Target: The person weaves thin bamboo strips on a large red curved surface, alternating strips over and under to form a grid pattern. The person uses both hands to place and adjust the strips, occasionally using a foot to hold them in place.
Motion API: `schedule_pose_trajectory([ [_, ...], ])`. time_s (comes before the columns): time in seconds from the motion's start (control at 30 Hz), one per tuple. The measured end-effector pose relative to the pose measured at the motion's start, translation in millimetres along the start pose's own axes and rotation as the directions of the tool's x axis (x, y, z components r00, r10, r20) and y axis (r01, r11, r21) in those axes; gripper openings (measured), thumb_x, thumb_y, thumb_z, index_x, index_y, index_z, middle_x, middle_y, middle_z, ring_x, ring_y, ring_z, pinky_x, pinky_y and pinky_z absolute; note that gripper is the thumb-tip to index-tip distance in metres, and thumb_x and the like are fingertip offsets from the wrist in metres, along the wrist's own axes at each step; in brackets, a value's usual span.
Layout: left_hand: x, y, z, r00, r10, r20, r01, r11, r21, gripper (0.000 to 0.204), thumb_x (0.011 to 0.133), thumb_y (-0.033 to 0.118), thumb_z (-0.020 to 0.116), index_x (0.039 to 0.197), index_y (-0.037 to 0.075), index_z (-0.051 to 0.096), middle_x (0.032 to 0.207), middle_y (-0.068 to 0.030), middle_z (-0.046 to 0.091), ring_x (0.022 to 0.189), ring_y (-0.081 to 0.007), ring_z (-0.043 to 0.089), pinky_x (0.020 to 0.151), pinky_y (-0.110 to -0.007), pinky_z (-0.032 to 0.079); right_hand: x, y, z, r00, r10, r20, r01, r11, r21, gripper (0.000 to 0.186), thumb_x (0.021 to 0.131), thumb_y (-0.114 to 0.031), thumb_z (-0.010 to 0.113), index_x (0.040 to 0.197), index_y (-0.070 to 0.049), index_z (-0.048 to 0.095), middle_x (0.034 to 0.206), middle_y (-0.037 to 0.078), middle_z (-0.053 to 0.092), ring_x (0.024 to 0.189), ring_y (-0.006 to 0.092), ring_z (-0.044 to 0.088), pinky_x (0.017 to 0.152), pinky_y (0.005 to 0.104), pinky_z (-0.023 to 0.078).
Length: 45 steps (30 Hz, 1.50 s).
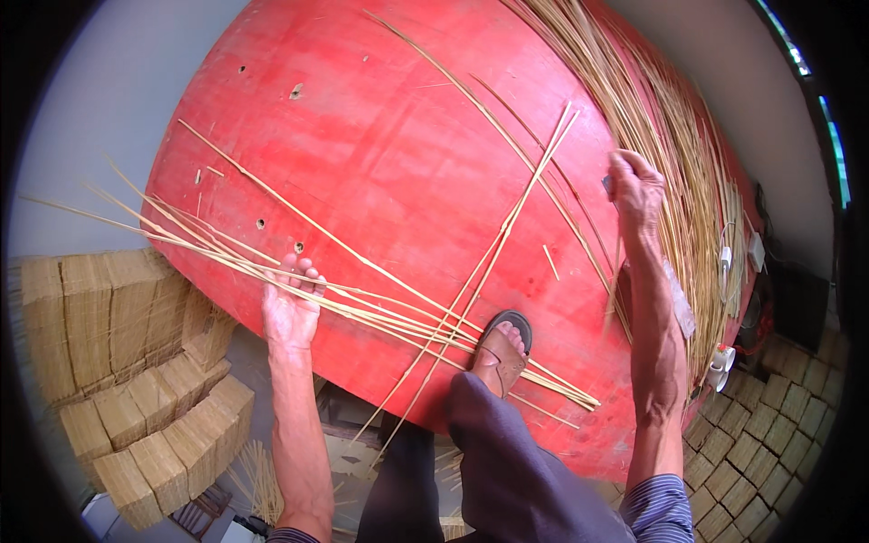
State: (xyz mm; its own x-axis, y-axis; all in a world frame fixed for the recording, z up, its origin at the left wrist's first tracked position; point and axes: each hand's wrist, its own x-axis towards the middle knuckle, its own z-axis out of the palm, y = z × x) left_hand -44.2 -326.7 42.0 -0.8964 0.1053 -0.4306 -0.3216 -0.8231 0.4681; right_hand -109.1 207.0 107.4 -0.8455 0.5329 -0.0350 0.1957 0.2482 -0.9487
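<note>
Long pale straw-like strips [380, 312] lie in a loose bundle on a red board. My left hand [292, 303] is palm up beneath them, its fingers curled around the bundle, and the strips' free ends fan out past the board's left edge. My foot in a brown sandal [505, 355] presses on the bundle where two other strips [511, 217] cross it. My right hand [638, 185] is closed, raised above the board's right side near a thick pile of strips. A small dark piece shows at its fingers; what it is I cannot make out.
The red board [362, 163] has several small holes. A big pile of long strips [670, 136] lines its right side, beside a white plug [725, 258] and cable. Tied straw-coloured blocks [136, 412] are stacked at lower left; more bundles [760, 425] stand at lower right.
</note>
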Motion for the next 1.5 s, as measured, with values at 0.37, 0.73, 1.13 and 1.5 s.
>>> schedule_pose_trajectory([
  [0.37,6,-22,63,0.982,-0.079,0.172,0.023,0.952,0.304,0.059,0.094,0.029,0.07,0.144,0.012,0.046,0.128,-0.0102,0.063,0.099,-0.0239,0.067,0.087,-0.042,0.058,-149,-36,165,0.523,-0.319,0.791,0.678,0.717,-0.159,0.01,0.087,-0.014,0.059,0.089,-0.009,0.067,0.08,0.011,0.065,0.072,0.0322,0.068,0.054,0.0455,0.053],
  [0.73,5,-41,2,0.917,0.354,-0.184,-0.231,0.848,0.477,0.028,0.097,0.012,0.066,0.119,-0.004,0.059,0.098,-0.0138,0.068,0.085,-0.0259,0.072,0.077,-0.036,0.062,-56,17,141,0.649,-0.233,0.724,0.546,0.805,-0.231,0.019,0.086,-0.019,0.074,0.084,-0.002,0.067,0.073,0.016,0.057,0.068,0.0353,0.058,0.06,0.0444,0.044],
  [1.13,-51,-107,-33,0.824,0.23,-0.518,-0.059,0.944,0.325,0.026,0.094,0.017,0.069,0.115,0.003,0.066,0.097,-0.008,0.071,0.085,-0.017,0.068,0.075,-0.031,0.054,-35,73,157,0.442,-0.472,0.763,0.88,0.394,-0.266,0.006,0.082,-0.013,0.064,0.082,-0.007,0.064,0.078,0.016,0.06,0.079,0.0361,0.059,0.071,0.0514,0.044],
  [1.5,-105,-137,-52,0.787,-0.104,-0.609,0.105,0.994,-0.034,0.034,0.095,0.025,0.071,0.125,0.013,0.06,0.103,-0.0017,0.068,0.083,-0.0129,0.06,0.072,-0.029,0.048,-70,74,168,0.688,-0.459,0.562,0.725,0.411,-0.552,0.03,0.079,-0.022,0.072,0.101,-0.003,0.061,0.107,0.017,0.057,0.112,0.0364,0.052,0.101,0.0491,0.04],
])
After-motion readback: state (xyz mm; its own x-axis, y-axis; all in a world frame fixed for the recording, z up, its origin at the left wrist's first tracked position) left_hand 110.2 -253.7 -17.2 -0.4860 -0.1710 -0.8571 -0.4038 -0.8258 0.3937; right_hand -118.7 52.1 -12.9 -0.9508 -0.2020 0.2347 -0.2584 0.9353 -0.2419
